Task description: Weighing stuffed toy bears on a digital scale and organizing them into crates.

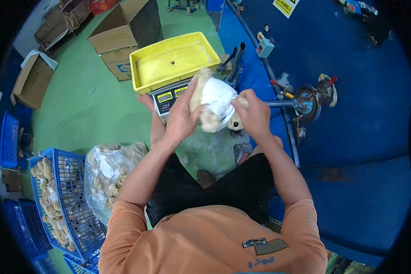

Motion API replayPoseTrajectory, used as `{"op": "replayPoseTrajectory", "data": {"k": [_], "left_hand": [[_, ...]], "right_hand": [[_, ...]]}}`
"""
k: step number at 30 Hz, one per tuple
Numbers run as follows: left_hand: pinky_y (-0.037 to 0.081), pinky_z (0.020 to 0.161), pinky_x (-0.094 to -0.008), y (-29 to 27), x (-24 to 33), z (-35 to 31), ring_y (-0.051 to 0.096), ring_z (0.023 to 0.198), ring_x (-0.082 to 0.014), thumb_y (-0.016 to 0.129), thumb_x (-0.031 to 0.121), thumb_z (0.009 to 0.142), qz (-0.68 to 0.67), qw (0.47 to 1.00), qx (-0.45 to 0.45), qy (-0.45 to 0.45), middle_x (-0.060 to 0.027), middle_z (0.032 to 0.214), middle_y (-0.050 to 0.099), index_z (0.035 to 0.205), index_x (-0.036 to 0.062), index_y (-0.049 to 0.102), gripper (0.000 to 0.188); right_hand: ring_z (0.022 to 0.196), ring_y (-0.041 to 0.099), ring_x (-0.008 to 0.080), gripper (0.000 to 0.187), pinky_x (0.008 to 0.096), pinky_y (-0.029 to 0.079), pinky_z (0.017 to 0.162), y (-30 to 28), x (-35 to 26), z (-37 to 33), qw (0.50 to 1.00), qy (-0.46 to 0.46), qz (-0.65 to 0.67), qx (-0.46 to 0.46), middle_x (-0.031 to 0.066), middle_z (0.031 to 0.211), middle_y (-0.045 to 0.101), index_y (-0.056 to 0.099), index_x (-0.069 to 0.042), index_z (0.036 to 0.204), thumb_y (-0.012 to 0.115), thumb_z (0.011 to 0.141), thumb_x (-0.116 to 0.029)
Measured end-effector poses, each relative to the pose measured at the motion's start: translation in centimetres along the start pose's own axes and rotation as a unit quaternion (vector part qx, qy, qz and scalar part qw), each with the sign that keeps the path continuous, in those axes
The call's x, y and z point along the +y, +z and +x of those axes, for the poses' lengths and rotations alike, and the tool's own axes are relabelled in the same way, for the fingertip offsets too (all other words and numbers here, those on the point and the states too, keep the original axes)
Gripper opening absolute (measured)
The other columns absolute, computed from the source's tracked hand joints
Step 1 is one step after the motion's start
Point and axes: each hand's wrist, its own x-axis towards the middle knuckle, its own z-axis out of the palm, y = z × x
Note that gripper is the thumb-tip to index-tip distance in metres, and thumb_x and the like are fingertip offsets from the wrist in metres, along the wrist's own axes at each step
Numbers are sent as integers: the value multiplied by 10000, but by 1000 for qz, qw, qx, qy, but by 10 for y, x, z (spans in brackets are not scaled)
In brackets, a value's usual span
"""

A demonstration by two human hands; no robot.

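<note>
A cream fluffy plush toy (210, 119) hangs in the air before me, slightly blurred, with white cloth (219, 97) around its body. One dark eye shows low on its right side. My left hand (183, 113) grips its left side, fingers behind and thumb in front. On the opposite side, my right hand (255, 114) pinches the toy at the edge of the white cloth. Beyond the hands, a yellow tray (155, 68) rests on a weighing scale (163, 97) and holds one small dark object. A metal tube (281, 104) of the blue machine ends close to my right hand.
The blue machine (351, 123) fills the right side and carries a switch box (264, 47). At the left stand a blue crate (71, 182) and a clear plastic bag (116, 160), both full of plush toys. A cardboard box (116, 43) stands behind. White fluff litters the green floor.
</note>
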Motion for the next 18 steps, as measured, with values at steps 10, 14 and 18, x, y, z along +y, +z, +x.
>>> {"op": "replayPoseTrajectory", "data": {"k": [10,14,18], "left_hand": [[529,818,-314,90,-3,-9,660,919,-221,729,113,882,-269,957,-18,-110,-137,1071,679,1275,-13,586,437],[552,713,-267,78,7,-4,686,832,-182,705,90,905,-348,932,-28,-96,-128,960,689,1254,-14,595,380],[566,666,-255,62,14,-1,691,765,-181,667,100,944,-464,849,-48,-248,-148,926,685,1184,-44,597,289]], "right_hand": [[571,621,302,344,428,455,517,-29,73,21,949,6,-309,60,83,692,659,541,-105,812,671,889,-414],[550,608,296,342,417,447,508,-26,79,17,943,-54,-304,128,70,670,650,531,-110,789,699,872,-396],[534,596,290,334,412,440,502,-6,41,15,955,-57,-276,94,75,655,637,529,-106,795,713,867,-375]]}}
